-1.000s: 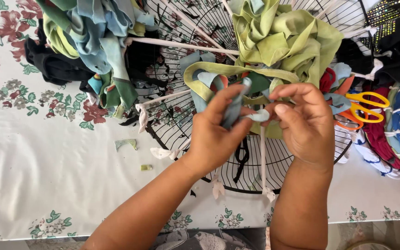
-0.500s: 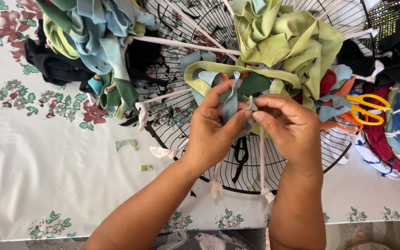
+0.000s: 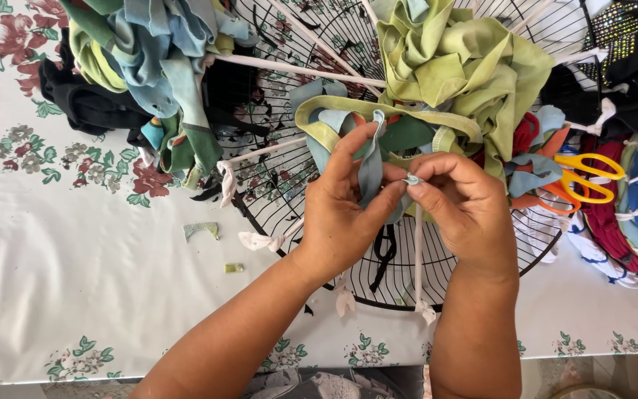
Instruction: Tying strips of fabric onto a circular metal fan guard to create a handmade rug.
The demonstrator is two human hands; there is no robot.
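Compared with half a second ago, both hands have drawn closer together and the blue-grey strip now stands more upright between them.

Largest item: the tablecloth (image 3: 75, 281), white with a flower print, covering the whole work surface. On it lies the black wire fan guard (image 3: 289, 177), its centre near the middle of the view. White strips (image 3: 297, 68) run along its spokes like radii. A heap of blue and green cloth strips (image 3: 149, 66) sits at 10 o'clock on the guard; a heap of olive-green strips (image 3: 452, 66) sits at 1 o'clock. Dark red and blue cloth lies at 3 o'clock, off the guard.

The left hand (image 3: 345, 214) pinches the blue-grey strip (image 3: 371, 166) between thumb and forefinger. The right hand (image 3: 467, 210) is closed narrowly on the strip's lower end, fingertips touching those of the left. The strip sits just above the guard's centre, beside a white strip (image 3: 418, 258) running toward 6 o'clock.

Orange-handled scissors (image 3: 577, 177) rest at 3 o'clock, near the right hand. Two small cloth scraps (image 3: 202, 230) lie at 8 o'clock on the tablecloth.

Risk, as a judgement: the strip end is short, so it could slip from the fingertips under tension. A wrist swung outward could also catch the scissors.

No packages, labels or signs are visible.
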